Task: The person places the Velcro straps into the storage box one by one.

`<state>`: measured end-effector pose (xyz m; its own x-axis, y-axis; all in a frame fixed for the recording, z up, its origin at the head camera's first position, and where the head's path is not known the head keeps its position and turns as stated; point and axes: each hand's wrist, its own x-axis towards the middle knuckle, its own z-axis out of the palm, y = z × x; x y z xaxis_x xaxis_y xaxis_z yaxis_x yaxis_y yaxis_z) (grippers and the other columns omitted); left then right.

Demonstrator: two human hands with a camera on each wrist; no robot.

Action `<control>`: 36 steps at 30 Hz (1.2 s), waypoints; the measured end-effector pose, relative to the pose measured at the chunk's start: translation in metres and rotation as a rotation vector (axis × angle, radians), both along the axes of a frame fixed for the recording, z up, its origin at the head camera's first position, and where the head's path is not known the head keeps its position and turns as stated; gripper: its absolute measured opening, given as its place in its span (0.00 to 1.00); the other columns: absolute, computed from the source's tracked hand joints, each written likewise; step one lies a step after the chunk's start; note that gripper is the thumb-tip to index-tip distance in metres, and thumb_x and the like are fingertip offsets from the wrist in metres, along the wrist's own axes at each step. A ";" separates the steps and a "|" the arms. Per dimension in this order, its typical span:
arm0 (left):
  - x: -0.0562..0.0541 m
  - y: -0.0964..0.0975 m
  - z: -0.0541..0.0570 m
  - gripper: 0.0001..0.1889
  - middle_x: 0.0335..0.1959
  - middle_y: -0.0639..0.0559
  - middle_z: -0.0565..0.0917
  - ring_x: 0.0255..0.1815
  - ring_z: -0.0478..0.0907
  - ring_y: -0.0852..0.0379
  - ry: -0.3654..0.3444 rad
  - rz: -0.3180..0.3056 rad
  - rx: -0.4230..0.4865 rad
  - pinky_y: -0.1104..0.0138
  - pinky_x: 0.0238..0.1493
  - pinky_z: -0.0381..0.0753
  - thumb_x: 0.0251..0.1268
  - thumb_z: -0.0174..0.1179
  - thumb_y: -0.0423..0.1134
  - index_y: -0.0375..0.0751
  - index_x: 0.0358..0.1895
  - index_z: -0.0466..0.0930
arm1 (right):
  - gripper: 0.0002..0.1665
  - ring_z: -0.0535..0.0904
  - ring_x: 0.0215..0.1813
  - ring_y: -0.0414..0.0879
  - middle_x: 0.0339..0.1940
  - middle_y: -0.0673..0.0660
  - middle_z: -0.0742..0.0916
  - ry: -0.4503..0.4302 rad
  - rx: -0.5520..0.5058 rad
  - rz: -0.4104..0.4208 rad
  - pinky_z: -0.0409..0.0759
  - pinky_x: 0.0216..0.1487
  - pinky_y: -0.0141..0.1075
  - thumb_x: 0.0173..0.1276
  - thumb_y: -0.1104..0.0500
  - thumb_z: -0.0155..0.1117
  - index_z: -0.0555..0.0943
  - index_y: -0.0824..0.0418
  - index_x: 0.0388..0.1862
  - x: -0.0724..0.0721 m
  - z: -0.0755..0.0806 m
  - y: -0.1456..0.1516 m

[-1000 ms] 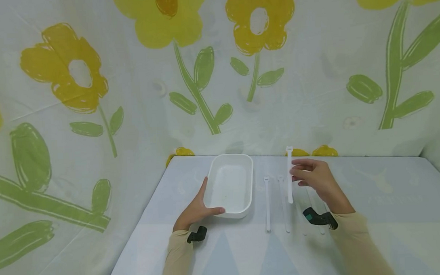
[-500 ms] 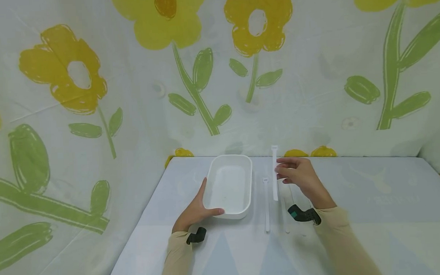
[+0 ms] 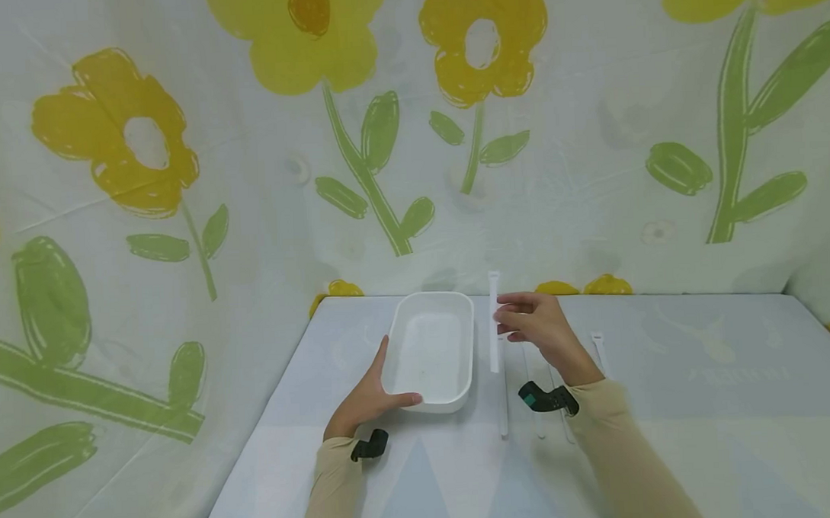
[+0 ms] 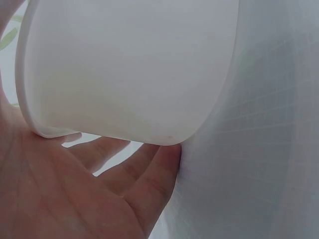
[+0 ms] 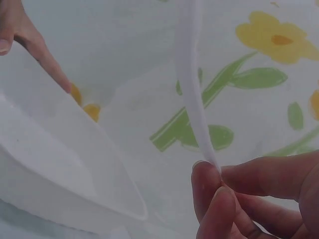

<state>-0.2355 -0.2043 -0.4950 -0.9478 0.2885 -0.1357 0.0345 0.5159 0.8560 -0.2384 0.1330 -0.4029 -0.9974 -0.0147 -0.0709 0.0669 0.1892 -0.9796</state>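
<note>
Near the far edge of the table stands a white rectangular container [image 3: 428, 350]. My left hand [image 3: 368, 398] grips its near left corner, thumb at the near rim and fingers along the left side; the left wrist view shows fingers against the outer wall [image 4: 134, 84]. Just right of the container my right hand [image 3: 537, 327] pinches a long, thin white plastic strip [image 3: 494, 325] with a slightly wider head. The strip is held upright above the table. In the right wrist view, thumb and fingertips [image 5: 209, 189] meet at the strip's edge.
Several similar white strips lie on the table to the right, including one beneath the held strip [image 3: 503, 408] and one partly behind the right sleeve [image 3: 599, 344]. A flower-printed cloth [image 3: 268, 180] hangs behind the table's far edge [image 3: 698, 293].
My right hand has moved left with the white strip, from above the other strips to beside the container's right rim. The left hand and container have stayed in place.
</note>
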 end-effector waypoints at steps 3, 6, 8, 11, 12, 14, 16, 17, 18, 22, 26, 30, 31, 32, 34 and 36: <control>0.000 0.000 0.000 0.75 0.88 0.48 0.40 0.87 0.43 0.41 0.006 0.004 -0.004 0.37 0.81 0.51 0.43 0.83 0.60 0.57 0.86 0.31 | 0.27 0.89 0.37 0.41 0.48 0.60 0.88 -0.003 -0.007 -0.002 0.87 0.42 0.31 0.73 0.59 0.67 0.78 0.67 0.67 -0.004 0.000 -0.009; 0.001 0.001 0.000 0.74 0.88 0.49 0.41 0.87 0.43 0.42 0.005 0.007 -0.010 0.37 0.81 0.52 0.44 0.82 0.60 0.58 0.86 0.31 | 0.26 0.89 0.37 0.41 0.47 0.60 0.88 -0.008 -0.020 -0.011 0.87 0.40 0.31 0.72 0.59 0.68 0.79 0.66 0.66 -0.007 0.000 -0.018; 0.000 0.001 0.000 0.73 0.88 0.49 0.41 0.87 0.43 0.42 0.002 0.010 -0.015 0.37 0.81 0.52 0.45 0.82 0.59 0.59 0.86 0.31 | 0.25 0.89 0.37 0.42 0.47 0.60 0.88 -0.013 -0.023 -0.013 0.87 0.41 0.32 0.72 0.59 0.68 0.79 0.66 0.66 -0.010 -0.001 -0.025; 0.000 0.001 0.000 0.72 0.88 0.50 0.41 0.88 0.42 0.42 -0.007 0.014 -0.024 0.37 0.81 0.52 0.47 0.82 0.57 0.61 0.86 0.31 | 0.25 0.89 0.36 0.42 0.47 0.61 0.88 -0.020 -0.027 -0.014 0.87 0.41 0.32 0.72 0.59 0.68 0.80 0.65 0.65 -0.013 -0.003 -0.034; 0.000 0.001 -0.001 0.72 0.88 0.50 0.41 0.88 0.42 0.42 -0.009 0.016 -0.024 0.37 0.81 0.52 0.47 0.82 0.57 0.62 0.86 0.31 | 0.25 0.89 0.37 0.42 0.47 0.61 0.88 -0.022 -0.029 -0.015 0.87 0.41 0.33 0.72 0.59 0.68 0.80 0.65 0.65 -0.014 -0.003 -0.037; 0.000 0.001 -0.001 0.71 0.88 0.50 0.41 0.87 0.43 0.42 -0.015 0.019 -0.025 0.37 0.81 0.52 0.47 0.82 0.57 0.64 0.85 0.31 | 0.24 0.89 0.37 0.43 0.47 0.62 0.88 -0.023 -0.038 -0.018 0.87 0.41 0.33 0.72 0.60 0.68 0.80 0.65 0.64 -0.015 -0.004 -0.041; -0.001 0.001 -0.002 0.71 0.88 0.50 0.42 0.87 0.45 0.42 -0.019 0.023 -0.024 0.37 0.81 0.53 0.46 0.82 0.58 0.65 0.85 0.32 | 0.23 0.89 0.36 0.43 0.46 0.61 0.88 -0.023 -0.049 -0.017 0.87 0.40 0.32 0.71 0.60 0.68 0.81 0.64 0.64 -0.016 -0.005 -0.045; -0.001 0.001 -0.002 0.72 0.88 0.50 0.42 0.87 0.46 0.42 -0.021 0.025 -0.023 0.37 0.81 0.54 0.46 0.82 0.58 0.65 0.85 0.32 | 0.23 0.89 0.36 0.43 0.46 0.60 0.88 -0.022 -0.054 -0.018 0.87 0.40 0.32 0.71 0.61 0.68 0.81 0.64 0.64 -0.016 -0.005 -0.047; -0.001 0.001 -0.003 0.72 0.88 0.50 0.43 0.87 0.47 0.42 -0.022 0.028 -0.021 0.37 0.81 0.54 0.46 0.82 0.58 0.65 0.85 0.32 | 0.23 0.89 0.36 0.43 0.45 0.60 0.88 -0.020 -0.063 -0.018 0.87 0.39 0.32 0.71 0.61 0.68 0.81 0.65 0.63 -0.016 -0.005 -0.049; -0.001 0.002 -0.002 0.72 0.88 0.50 0.44 0.84 0.53 0.42 -0.022 0.039 -0.023 0.37 0.79 0.57 0.45 0.82 0.58 0.65 0.85 0.32 | 0.22 0.89 0.35 0.42 0.43 0.59 0.88 -0.007 -0.083 -0.015 0.87 0.39 0.32 0.70 0.63 0.68 0.82 0.66 0.62 -0.017 -0.005 -0.056; -0.002 0.001 -0.003 0.72 0.88 0.50 0.44 0.84 0.54 0.42 -0.011 0.034 -0.026 0.37 0.79 0.58 0.45 0.82 0.58 0.62 0.86 0.32 | 0.22 0.89 0.34 0.42 0.43 0.59 0.89 -0.007 -0.107 -0.014 0.87 0.39 0.33 0.70 0.64 0.68 0.82 0.67 0.61 -0.019 -0.007 -0.063; -0.003 0.001 -0.004 0.72 0.88 0.49 0.44 0.83 0.54 0.42 0.006 0.020 -0.010 0.38 0.80 0.57 0.46 0.82 0.56 0.58 0.86 0.32 | 0.21 0.89 0.33 0.42 0.42 0.59 0.89 -0.020 -0.128 -0.016 0.87 0.38 0.33 0.70 0.64 0.68 0.82 0.68 0.60 -0.021 -0.010 -0.070; -0.003 0.001 -0.004 0.73 0.88 0.49 0.44 0.82 0.55 0.43 0.008 0.018 -0.007 0.39 0.79 0.58 0.46 0.82 0.56 0.56 0.86 0.32 | 0.21 0.89 0.33 0.42 0.43 0.59 0.89 -0.021 -0.130 -0.015 0.87 0.38 0.33 0.70 0.64 0.68 0.82 0.68 0.60 -0.022 -0.010 -0.072; -0.003 0.001 -0.004 0.73 0.88 0.49 0.45 0.81 0.57 0.42 0.008 0.017 -0.001 0.38 0.79 0.59 0.46 0.82 0.56 0.56 0.86 0.32 | 0.20 0.89 0.33 0.42 0.43 0.60 0.89 -0.023 -0.135 -0.017 0.87 0.38 0.32 0.70 0.64 0.68 0.82 0.68 0.60 -0.023 -0.011 -0.074; -0.004 0.001 -0.004 0.73 0.87 0.49 0.47 0.79 0.60 0.43 0.004 0.018 0.007 0.39 0.78 0.61 0.45 0.82 0.57 0.56 0.86 0.32 | 0.20 0.89 0.33 0.42 0.43 0.60 0.90 -0.023 -0.139 -0.019 0.87 0.38 0.32 0.69 0.64 0.68 0.83 0.68 0.59 -0.024 -0.013 -0.078; -0.004 0.002 -0.004 0.73 0.87 0.50 0.48 0.77 0.62 0.44 -0.001 0.019 0.010 0.39 0.77 0.62 0.45 0.82 0.57 0.57 0.86 0.32 | 0.20 0.89 0.33 0.42 0.43 0.61 0.90 -0.021 -0.140 -0.021 0.87 0.37 0.32 0.69 0.65 0.69 0.83 0.68 0.59 -0.026 -0.015 -0.082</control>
<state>-0.2398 -0.2027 -0.4991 -0.9531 0.2717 -0.1337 0.0240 0.5082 0.8609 -0.2642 0.0507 -0.4177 -0.9958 -0.0051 -0.0909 0.0906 0.0495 -0.9947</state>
